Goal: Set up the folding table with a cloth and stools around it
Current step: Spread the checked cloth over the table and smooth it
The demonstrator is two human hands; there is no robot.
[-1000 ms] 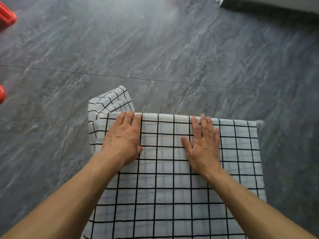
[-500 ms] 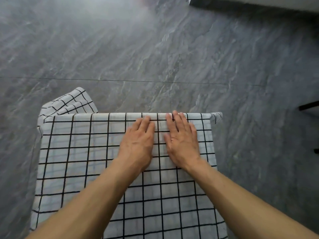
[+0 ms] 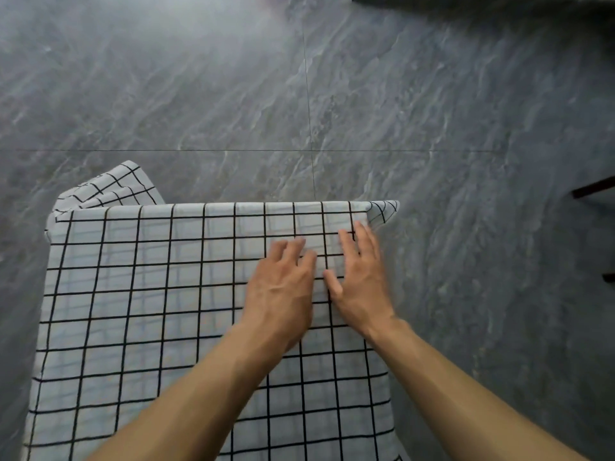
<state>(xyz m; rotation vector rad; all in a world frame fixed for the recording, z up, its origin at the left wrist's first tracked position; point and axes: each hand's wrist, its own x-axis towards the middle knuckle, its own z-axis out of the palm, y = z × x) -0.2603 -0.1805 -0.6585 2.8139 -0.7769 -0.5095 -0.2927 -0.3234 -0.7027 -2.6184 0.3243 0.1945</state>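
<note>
While both palms press flat on the cloth (image 3: 149,311) | left hand (image 3: 283,291) and right hand (image 3: 361,284) side by side, fingers spread, gripping nothing | cloth lies under them, its far right corner (image 3: 382,209) just beyond the right fingertips | bunched fold (image 3: 106,188) far left | grey floor (image 3: 299,94) ahead.

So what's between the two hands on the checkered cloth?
Only a narrow strip of the cloth: the head view shows nothing else between the left hand and the right hand, both flat near its far right corner.
</note>
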